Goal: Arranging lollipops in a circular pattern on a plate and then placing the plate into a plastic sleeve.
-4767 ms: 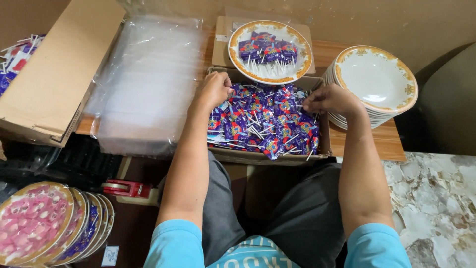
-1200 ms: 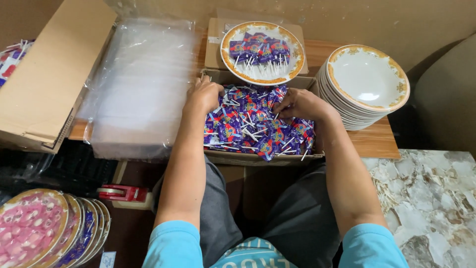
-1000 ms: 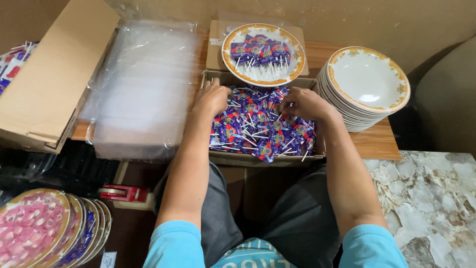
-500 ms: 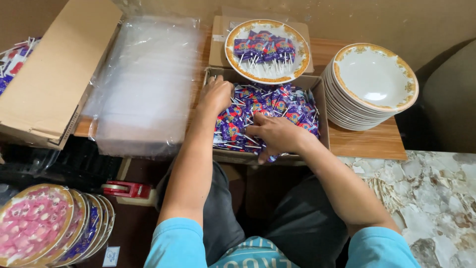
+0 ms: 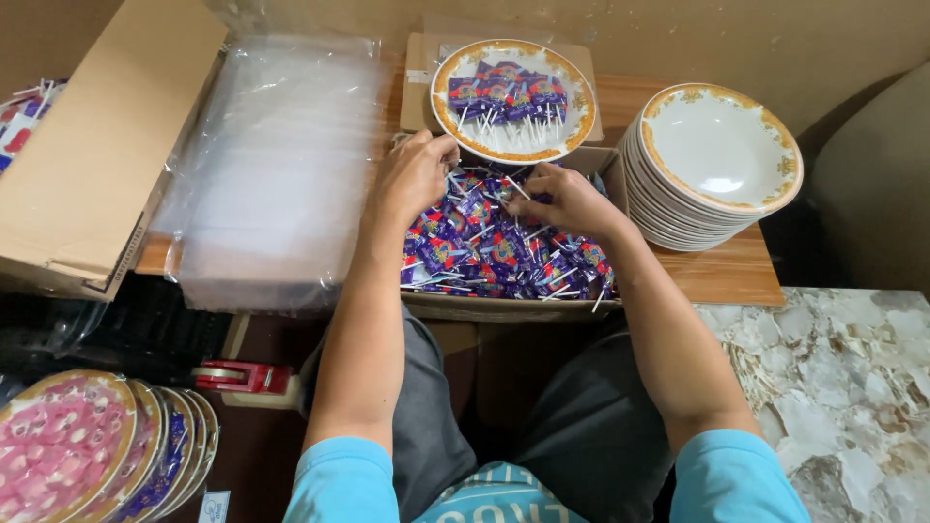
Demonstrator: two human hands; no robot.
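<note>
Lollipops [image 5: 504,254], purple-wrapped, filled a cardboard box [image 5: 504,306]; both hands' fingers [image 5: 441,155] lay curled among them, grip indiscernible.

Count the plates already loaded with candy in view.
5 at least: one plate of purple lollipops behind the box, four overlapping filled plates bottom left; more may be hidden.

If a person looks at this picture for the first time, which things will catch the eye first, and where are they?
At the centre, an open cardboard box brims with purple-wrapped lollipops, and the left hand and right hand are both in it. Just behind it lies a gold-rimmed plate holding a row of the same lollipops. To the right stands a tall stack of empty plates, and a pile of clear plastic bags lies to the left.
</note>
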